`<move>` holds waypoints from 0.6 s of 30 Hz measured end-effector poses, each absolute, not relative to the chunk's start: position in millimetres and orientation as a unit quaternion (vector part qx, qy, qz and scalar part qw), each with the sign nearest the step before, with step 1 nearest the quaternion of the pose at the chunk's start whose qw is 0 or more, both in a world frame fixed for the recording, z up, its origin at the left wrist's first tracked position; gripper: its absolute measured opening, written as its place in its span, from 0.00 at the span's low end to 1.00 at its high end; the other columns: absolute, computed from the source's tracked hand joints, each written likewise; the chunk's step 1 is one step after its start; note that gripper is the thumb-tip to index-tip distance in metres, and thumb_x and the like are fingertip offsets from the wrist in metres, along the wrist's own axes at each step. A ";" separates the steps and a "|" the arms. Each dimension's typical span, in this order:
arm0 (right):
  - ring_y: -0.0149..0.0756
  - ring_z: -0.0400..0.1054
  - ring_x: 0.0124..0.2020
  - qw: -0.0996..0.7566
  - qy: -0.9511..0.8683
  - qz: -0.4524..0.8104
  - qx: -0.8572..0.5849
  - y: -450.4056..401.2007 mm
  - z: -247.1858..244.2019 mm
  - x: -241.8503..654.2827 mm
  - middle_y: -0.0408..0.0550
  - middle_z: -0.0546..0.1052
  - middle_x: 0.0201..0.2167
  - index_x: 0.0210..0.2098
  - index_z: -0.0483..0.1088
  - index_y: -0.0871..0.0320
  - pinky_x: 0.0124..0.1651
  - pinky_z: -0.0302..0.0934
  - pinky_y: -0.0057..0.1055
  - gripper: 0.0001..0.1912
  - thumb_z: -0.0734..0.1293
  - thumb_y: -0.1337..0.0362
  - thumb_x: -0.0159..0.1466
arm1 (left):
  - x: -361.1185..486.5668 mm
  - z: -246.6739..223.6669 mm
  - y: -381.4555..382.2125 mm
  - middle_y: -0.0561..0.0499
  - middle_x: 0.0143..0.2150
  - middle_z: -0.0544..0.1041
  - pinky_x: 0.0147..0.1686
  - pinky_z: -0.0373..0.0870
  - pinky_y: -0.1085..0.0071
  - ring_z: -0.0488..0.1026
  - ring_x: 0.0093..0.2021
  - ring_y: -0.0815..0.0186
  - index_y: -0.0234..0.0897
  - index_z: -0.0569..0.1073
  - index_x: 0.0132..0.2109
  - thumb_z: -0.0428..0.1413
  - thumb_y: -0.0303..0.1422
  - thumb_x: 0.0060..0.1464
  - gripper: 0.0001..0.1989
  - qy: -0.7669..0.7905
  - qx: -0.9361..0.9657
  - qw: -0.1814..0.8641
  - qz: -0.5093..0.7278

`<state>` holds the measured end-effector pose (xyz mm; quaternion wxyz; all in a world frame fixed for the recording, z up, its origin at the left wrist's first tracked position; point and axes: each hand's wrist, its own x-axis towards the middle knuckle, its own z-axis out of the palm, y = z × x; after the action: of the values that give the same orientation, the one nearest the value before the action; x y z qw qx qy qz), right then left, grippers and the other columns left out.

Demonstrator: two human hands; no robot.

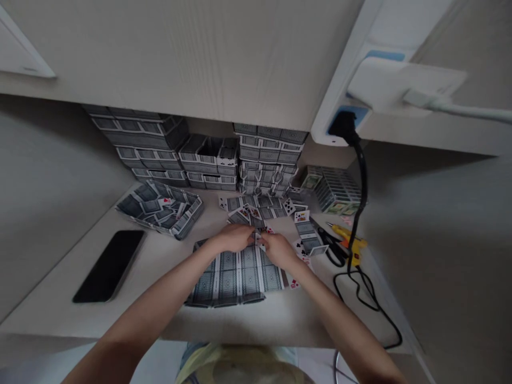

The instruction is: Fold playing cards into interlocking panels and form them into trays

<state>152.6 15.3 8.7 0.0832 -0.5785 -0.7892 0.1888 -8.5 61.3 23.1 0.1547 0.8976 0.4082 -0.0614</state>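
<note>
One small card [258, 239] sits between left hand [236, 238] and right hand [281, 250], both sets of fingers pinching it, by the card panel's [228, 277] far edge.

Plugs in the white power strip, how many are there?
2. The black plug is low on the strip; the white charger is just above it. More could hide past the picture's top.
</note>
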 end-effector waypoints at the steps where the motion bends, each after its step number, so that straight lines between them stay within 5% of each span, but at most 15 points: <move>1: 0.35 0.68 0.33 0.092 -0.790 0.206 -0.571 17.8 7.7 153.9 0.51 0.75 0.29 0.31 0.67 0.59 0.29 0.49 0.25 0.09 0.56 0.69 0.60 | -8.7 23.3 61.2 0.46 0.40 0.74 0.33 0.65 0.70 0.71 0.40 0.60 0.38 0.65 0.39 0.43 0.35 0.51 0.11 0.404 0.899 0.155 -0.061; 9: 0.37 0.67 0.32 0.110 -0.785 0.246 -0.558 13.5 12.1 152.7 0.52 0.73 0.29 0.34 0.65 0.61 0.30 0.53 0.26 0.06 0.59 0.65 0.58 | -8.8 22.5 57.1 0.46 0.40 0.74 0.34 0.64 0.69 0.71 0.40 0.59 0.38 0.66 0.39 0.44 0.34 0.51 0.11 0.413 0.896 0.156 -0.043; 15: 0.30 0.67 0.21 0.099 -0.738 0.468 -0.475 11.9 6.2 158.9 0.45 0.72 0.22 0.30 0.63 0.60 0.22 0.58 0.24 0.11 0.57 0.79 0.49 | -8.1 25.2 54.6 0.46 0.38 0.74 0.33 0.64 0.70 0.71 0.39 0.60 0.38 0.66 0.39 0.44 0.35 0.51 0.10 0.418 0.894 0.152 -0.047; 18: 0.26 0.65 0.16 0.114 -0.721 0.483 -0.484 24.7 6.9 161.1 0.43 0.72 0.21 0.24 0.65 0.61 0.19 0.57 0.22 0.11 0.56 0.78 0.50 | -7.9 26.9 54.8 0.46 0.36 0.74 0.30 0.63 0.70 0.71 0.37 0.60 0.38 0.66 0.38 0.44 0.36 0.51 0.10 0.416 0.895 0.154 -0.053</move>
<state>161.1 24.7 6.9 0.1145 -0.4836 -0.7211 0.4828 -7.9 54.8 26.9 0.1545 0.8945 0.4162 -0.0530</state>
